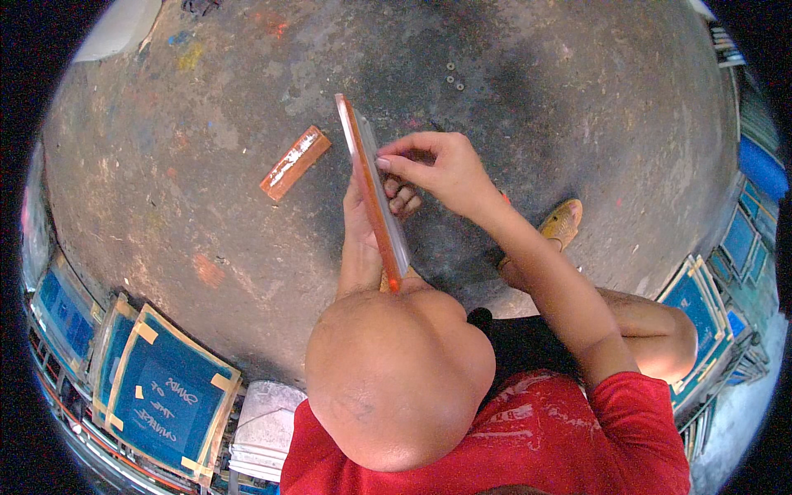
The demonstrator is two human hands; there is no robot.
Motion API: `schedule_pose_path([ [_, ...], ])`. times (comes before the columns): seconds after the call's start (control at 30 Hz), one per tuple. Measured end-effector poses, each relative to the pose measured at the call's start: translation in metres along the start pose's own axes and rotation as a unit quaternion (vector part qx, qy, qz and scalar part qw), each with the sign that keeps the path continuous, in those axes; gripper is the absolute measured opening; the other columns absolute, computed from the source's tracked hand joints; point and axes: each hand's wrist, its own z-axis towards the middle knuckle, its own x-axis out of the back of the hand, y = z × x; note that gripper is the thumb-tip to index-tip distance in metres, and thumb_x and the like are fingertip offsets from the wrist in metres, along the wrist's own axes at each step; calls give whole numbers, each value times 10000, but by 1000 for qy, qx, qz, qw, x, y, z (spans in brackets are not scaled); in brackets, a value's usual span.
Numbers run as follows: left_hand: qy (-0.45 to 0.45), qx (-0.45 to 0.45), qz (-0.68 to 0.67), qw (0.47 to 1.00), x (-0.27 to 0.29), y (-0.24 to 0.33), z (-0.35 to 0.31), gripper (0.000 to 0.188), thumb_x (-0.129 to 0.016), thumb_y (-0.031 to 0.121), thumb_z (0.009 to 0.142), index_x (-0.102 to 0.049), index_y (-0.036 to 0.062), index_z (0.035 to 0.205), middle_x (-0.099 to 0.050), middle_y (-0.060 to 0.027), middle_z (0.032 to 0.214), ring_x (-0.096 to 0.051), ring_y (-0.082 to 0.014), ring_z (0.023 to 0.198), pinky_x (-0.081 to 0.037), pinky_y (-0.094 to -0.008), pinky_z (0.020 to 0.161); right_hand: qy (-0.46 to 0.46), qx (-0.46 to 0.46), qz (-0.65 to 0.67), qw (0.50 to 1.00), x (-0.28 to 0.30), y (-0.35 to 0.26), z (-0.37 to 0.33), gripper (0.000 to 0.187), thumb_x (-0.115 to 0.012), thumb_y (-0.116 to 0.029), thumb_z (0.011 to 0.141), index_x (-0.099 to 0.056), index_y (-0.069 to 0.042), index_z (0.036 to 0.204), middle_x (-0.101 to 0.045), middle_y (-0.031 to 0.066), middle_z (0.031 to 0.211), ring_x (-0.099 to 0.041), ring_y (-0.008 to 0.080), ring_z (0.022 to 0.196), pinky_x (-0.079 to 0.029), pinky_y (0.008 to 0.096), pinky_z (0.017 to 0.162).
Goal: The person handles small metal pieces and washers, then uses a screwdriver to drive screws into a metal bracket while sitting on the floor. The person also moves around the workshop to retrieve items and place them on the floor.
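Note:
A long, narrow squeegee (374, 186) stands tilted in front of me, with an orange-brown edge and pale grey, glossy sides. My left hand (355, 202) grips it around the middle; curled fingertips show on its right side and the palm is partly hidden behind it. Thumb and forefinger of my right hand (441, 169) pinch together at the squeegee's right side, just above those fingertips. Whether something small is between them cannot be made out. A short brown wooden block (295, 162), smeared white along its top, lies on the floor left of the squeegee.
Three small ring-shaped pieces (450, 79) lie on the stained concrete floor (247, 74). Blue mesh frames (177, 392) lean at the lower left beside a white bucket (268, 421). More frames (701, 313) stand at the right. My bent bare leg (396, 371) partly covers my left forearm.

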Motion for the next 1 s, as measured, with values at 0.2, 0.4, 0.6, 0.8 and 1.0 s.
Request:
schedule_pose_path([
  [0.2, 60, -28, 67, 996, -10, 5, 24, 296, -556, 376, 916, -598, 96, 1002, -628, -29, 817, -622, -206, 635, -503, -395, 624, 16, 54, 30, 998, 1, 16, 0, 230, -676, -130, 900, -680, 17, 1077, -707, 94, 858, -674, 118, 735, -557, 247, 653],
  [0.4, 86, -27, 99, 991, -12, 3, 8, 309, -553, 377, 920, -588, 87, 1021, -611, -30, 804, -612, -203, 619, -495, -389, 613, 8, 7, -22, 1000, 2, 3, -2, 225, -681, -135, 896, -691, 13, 1066, -707, 64, 821, -663, 99, 744, -544, 243, 694],
  [0.6, 125, -48, 145, 980, -19, 8, 27, 323, -549, 378, 925, -578, 78, 1040, -594, -30, 791, -601, -201, 604, -487, -383, 601, 2, -3, 20, 1000, 4, 5, -3, 241, -698, -120, 882, -682, 17, 1080, -707, 74, 902, -663, 106, 781, -550, 263, 720],
  [0.8, 151, -73, 177, 970, -20, 13, 53, 337, -545, 379, 929, -567, 69, 1059, -577, -31, 778, -590, -198, 588, -479, -378, 589, 1, 67, 69, 995, 6, 20, 3, 253, -695, -110, 881, -678, 18, 1099, -708, 73, 916, -664, 114, 799, -548, 263, 723],
  [1.0, 104, -24, 118, 987, -17, 0, 15, 351, -541, 380, 934, -557, 60, 1078, -560, -32, 765, -580, -195, 572, -471, -372, 578, -19, -17, 24, 999, 7, 10, 2, 280, -675, -85, 888, -646, 35, 1139, -710, 90, 930, -671, 129, 816, -536, 264, 744],
])
